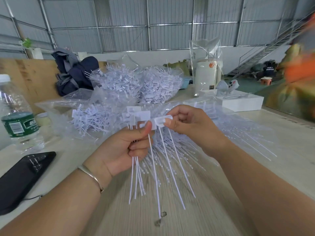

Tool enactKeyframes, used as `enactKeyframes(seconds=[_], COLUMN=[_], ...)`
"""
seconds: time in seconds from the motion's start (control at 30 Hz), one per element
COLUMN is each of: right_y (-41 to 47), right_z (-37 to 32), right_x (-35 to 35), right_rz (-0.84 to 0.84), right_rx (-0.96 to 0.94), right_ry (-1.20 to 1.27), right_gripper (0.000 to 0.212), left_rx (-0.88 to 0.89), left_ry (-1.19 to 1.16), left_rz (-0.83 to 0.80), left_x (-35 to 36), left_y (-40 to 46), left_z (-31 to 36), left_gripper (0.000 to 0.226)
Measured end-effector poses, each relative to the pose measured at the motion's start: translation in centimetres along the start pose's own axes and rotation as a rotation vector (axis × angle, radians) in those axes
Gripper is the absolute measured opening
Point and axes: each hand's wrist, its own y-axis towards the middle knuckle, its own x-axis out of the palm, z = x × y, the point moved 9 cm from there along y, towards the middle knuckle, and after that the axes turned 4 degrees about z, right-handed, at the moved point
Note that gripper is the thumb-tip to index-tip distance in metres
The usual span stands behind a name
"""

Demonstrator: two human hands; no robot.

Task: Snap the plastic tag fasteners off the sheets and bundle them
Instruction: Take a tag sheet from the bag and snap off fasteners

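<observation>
- The left hand (pixel 129 149) is curled round a small bundle (pixel 136 176) of white fasteners, thumb pressed on the flat heads at the top, thin tails hanging down below the fist.
- A bangle (pixel 91 176) sits on the left wrist.
- The right hand (pixel 189 126) pinches the head of a short strip (pixel 161 120) of joined fasteners between thumb and forefinger, just beside the left thumb; its tails hang down between the two hands.
- Both hands are raised above the table (pixel 170 210), heads of bundle and strip touching or nearly so.
- Under the hands more fastener sheets (pixel 204 142) lie fanned out on the table, tails pointing toward the person.
- Left of them a loose heap (pixel 88 118) of fasteners lies on clear plastic.
- Behind, a large pile (pixel 136 84) of fasteners fills clear bags.
- On the left edge stands a water bottle (pixel 15 116) with a green label; a black phone (pixel 22 178) lies near it, closer to the person.
- A dark bag (pixel 73 75) sits behind the pile on the left.
- On the right a white box (pixel 242 103) lies on the table, well apart from the hands.
</observation>
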Motion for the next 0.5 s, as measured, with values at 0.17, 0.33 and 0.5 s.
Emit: enactKeyframes(seconds=[0.17, 0.33, 0.5], right_y=[-0.4, -0.2, 0.0], right_z=[0.2, 0.3, 0.4], right_x=[1.7, 1.4, 0.6], right_rz=[-0.111, -0.087, 0.018], right_rx=[0.009, 0.004, -0.015], right_ry=[-0.015, -0.044, -0.099], right_gripper=[0.046, 0.04, 0.032], left_rx=[-0.028, -0.002, 0.074], left_ry=[0.047, -0.027, 0.0], left_rz=[0.001, 0.063, 0.225], left_x=[0.3, -0.2, -1.7], left_y=[0.0, 0.4, 0.7], left_z=[-0.7, -0.7, 0.1], left_gripper=[0.042, 0.025, 0.013])
